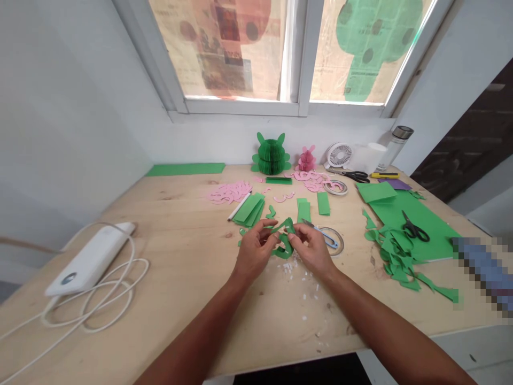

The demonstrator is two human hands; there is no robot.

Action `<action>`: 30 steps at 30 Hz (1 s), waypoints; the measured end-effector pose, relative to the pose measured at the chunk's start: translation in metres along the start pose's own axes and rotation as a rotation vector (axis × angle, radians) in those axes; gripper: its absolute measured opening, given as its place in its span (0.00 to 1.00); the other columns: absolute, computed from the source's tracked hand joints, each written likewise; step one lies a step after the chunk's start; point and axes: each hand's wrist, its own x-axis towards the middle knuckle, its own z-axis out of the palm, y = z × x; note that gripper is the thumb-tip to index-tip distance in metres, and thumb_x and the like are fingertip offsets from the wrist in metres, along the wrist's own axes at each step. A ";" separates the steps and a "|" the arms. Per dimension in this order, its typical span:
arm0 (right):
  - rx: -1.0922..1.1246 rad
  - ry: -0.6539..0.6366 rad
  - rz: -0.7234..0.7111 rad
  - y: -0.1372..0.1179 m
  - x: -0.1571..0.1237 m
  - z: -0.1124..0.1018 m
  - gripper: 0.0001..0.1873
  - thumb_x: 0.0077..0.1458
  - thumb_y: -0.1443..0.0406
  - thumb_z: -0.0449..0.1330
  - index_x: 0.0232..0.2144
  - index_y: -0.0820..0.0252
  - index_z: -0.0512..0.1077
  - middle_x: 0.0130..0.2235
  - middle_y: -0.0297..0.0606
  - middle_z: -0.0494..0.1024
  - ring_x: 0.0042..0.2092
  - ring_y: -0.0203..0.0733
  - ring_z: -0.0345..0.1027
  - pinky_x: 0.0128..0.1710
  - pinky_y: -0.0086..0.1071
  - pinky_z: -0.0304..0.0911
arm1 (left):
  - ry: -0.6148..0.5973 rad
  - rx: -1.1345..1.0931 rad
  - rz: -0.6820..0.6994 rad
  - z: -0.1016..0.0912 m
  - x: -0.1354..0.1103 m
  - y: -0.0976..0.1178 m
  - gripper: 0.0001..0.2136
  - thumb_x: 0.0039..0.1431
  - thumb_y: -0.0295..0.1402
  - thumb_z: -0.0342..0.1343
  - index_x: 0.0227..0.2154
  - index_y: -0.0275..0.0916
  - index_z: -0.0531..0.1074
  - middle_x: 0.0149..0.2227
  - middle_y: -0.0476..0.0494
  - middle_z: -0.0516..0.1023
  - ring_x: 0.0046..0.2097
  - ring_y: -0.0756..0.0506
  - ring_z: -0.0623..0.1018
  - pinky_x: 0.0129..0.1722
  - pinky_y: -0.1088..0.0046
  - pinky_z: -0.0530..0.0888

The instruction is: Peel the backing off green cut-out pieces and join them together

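Observation:
My left hand and my right hand meet over the middle of the table, fingers closed on a curved green paper cutout between them. Its full outline is partly hidden by my fingers. A blue-handled craft knife lies just right of my right hand, over a roll of tape. Small white paper scraps are scattered beneath my hands. Folded green paper pieces and a white pen-like stick lie beyond my left hand; another folded green piece lies beyond my right.
Pink paper cutouts, a green honeycomb paper figure and a smaller pink one stand or lie farther back. Green scraps and black scissors are at right. A white power strip with looped cable is left.

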 end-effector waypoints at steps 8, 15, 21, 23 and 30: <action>0.005 -0.038 0.000 -0.005 -0.001 0.000 0.10 0.50 0.64 0.53 0.19 0.60 0.62 0.19 0.28 0.57 0.23 0.32 0.52 0.21 0.26 0.50 | 0.140 0.585 0.671 -0.004 -0.002 0.001 0.07 0.55 0.27 0.50 0.36 0.40 0.71 0.42 0.41 0.75 0.47 0.43 0.73 0.47 0.63 0.71; -0.066 -0.024 0.008 -0.003 -0.001 0.001 0.07 0.49 0.65 0.54 0.21 0.60 0.65 0.19 0.28 0.58 0.23 0.32 0.52 0.22 0.26 0.51 | 0.174 0.750 0.853 -0.005 0.001 -0.001 0.09 0.57 0.25 0.48 0.38 0.40 0.70 0.45 0.39 0.72 0.51 0.42 0.69 0.48 0.60 0.70; -0.130 -0.025 -0.031 -0.006 -0.001 0.001 0.09 0.49 0.65 0.53 0.19 0.59 0.63 0.18 0.28 0.59 0.23 0.33 0.54 0.23 0.26 0.51 | 0.201 0.774 0.861 -0.006 0.002 -0.002 0.06 0.54 0.26 0.53 0.34 0.40 0.72 0.42 0.40 0.73 0.51 0.41 0.70 0.48 0.59 0.69; -0.156 -0.028 -0.051 -0.007 -0.002 0.001 0.09 0.49 0.66 0.53 0.19 0.59 0.63 0.19 0.28 0.59 0.23 0.33 0.54 0.23 0.26 0.51 | 0.220 0.773 0.843 -0.005 0.002 -0.003 0.05 0.53 0.27 0.54 0.33 0.40 0.73 0.40 0.41 0.74 0.50 0.41 0.70 0.48 0.59 0.69; -0.244 -0.033 -0.132 -0.011 -0.005 0.002 0.07 0.50 0.67 0.53 0.22 0.60 0.65 0.21 0.30 0.64 0.24 0.33 0.57 0.25 0.27 0.53 | 0.235 0.781 0.828 -0.004 0.003 -0.004 0.03 0.53 0.27 0.54 0.30 0.39 0.73 0.38 0.41 0.76 0.49 0.41 0.71 0.47 0.61 0.69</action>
